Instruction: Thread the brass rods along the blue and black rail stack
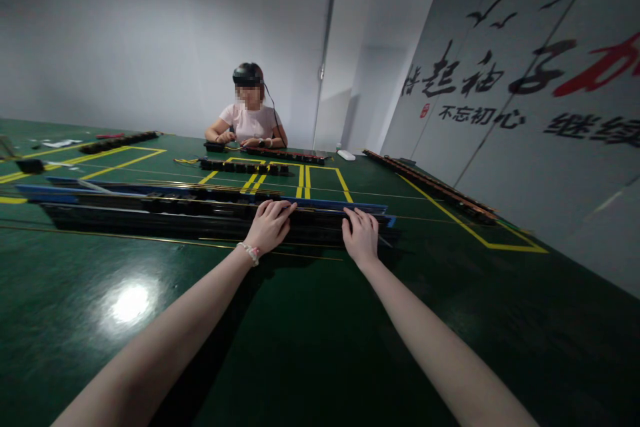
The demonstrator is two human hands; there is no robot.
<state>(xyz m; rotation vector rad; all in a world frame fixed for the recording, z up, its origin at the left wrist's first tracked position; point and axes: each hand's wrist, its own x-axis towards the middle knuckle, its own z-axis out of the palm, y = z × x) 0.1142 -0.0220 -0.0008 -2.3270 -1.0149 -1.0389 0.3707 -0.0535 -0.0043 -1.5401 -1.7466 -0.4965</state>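
Note:
A long dark trough (125,220) with blue edges lies crosswise on the green table in front of me. Inside it runs a black strip (220,209) with block-like parts and thin brass-coloured rods along it. My left hand (273,225) reaches over the near wall right of the middle, its fingers closed on the strip; the fingertips are partly hidden. Near the trough's right end, my right hand (361,235) has its fingers bent over the near wall and gripping there. What lies beneath both palms is hidden.
Across the green table (310,320) a person (250,120) wearing a headset handles small parts with yellow wires. Black block strips (245,167) lie beyond the trough. A long strip (430,183) lies along the right side, and a white object (346,155) sits at the back. Yellow tape marks the tabletop.

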